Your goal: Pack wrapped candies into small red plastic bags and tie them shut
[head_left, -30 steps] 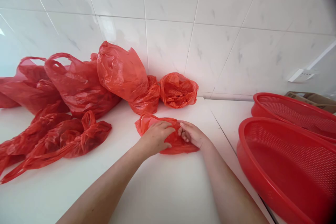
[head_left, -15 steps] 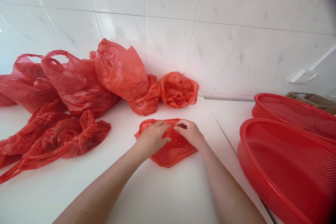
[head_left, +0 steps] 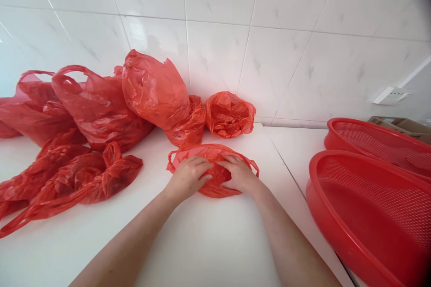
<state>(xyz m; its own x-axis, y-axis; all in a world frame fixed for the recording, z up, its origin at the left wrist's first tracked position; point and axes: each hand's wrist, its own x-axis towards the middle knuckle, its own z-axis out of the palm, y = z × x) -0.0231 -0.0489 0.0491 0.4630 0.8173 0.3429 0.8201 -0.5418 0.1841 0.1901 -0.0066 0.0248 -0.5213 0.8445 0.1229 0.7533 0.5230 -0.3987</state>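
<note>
In front of me on the white table lies a red plastic bag (head_left: 218, 190), its mouth spread into a wide oval with a small handle loop at each side. My left hand (head_left: 190, 176) is over the left part of the mouth, fingers bent and thumb held apart. Across from it, my right hand (head_left: 240, 176) reaches into the right part, thumb and fingers also apart. Both hands are open and touch or nearly touch the film; some fingertips are hidden inside the bag. I see nothing gripped in either hand.
Several filled red bags (head_left: 97, 107) stand along the tiled wall at left. Crumpled red bags (head_left: 77, 175) lie in front of them. A smaller rolled-open red bag (head_left: 230, 114) stands behind my hands. Two red mesh baskets (head_left: 314, 188) are at right, near a wall socket (head_left: 392, 95).
The bag's flat, folded film has been spread so its mouth gapes wider and its handle loops show. My right hand has moved slightly down and its fingers have opened from a pinch.
</note>
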